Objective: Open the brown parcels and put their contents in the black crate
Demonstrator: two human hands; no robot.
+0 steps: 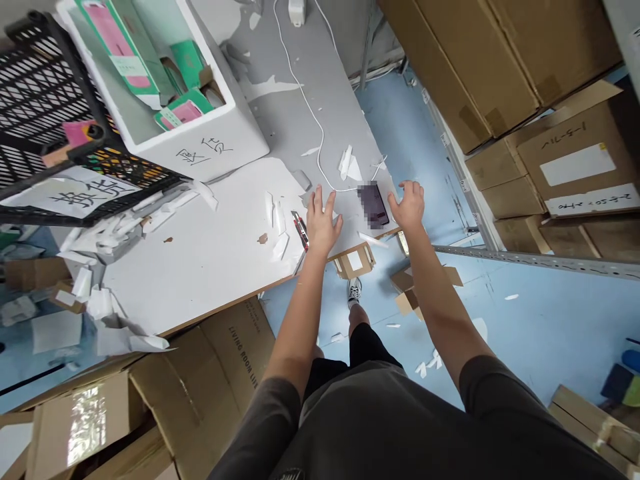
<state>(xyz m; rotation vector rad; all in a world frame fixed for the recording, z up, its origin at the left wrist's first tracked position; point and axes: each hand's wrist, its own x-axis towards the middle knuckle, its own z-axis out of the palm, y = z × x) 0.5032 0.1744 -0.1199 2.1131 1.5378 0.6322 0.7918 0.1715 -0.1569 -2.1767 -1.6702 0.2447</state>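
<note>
My left hand (323, 223) is held over the near edge of the worktable (220, 233), fingers spread, with nothing in it. Close to its left side lies a red and black utility knife (301, 231). My right hand (409, 205) hovers past the table's right corner, its fingers apart and nothing between them. Between both hands a dark smartphone (376, 203), partly blurred out, lies on the tabletop, a white cable (320, 133) running up to it. Scraps of white paper (349, 164) lie behind the phone.
A white foam box (210, 150) with green and pink packages stands at the back left, beside a black plastic crate (45, 80). Cartons fill the rack (550, 167) at right. Opened cardboard boxes (215, 373) stand below the table; paper scraps litter the blue floor (500, 320).
</note>
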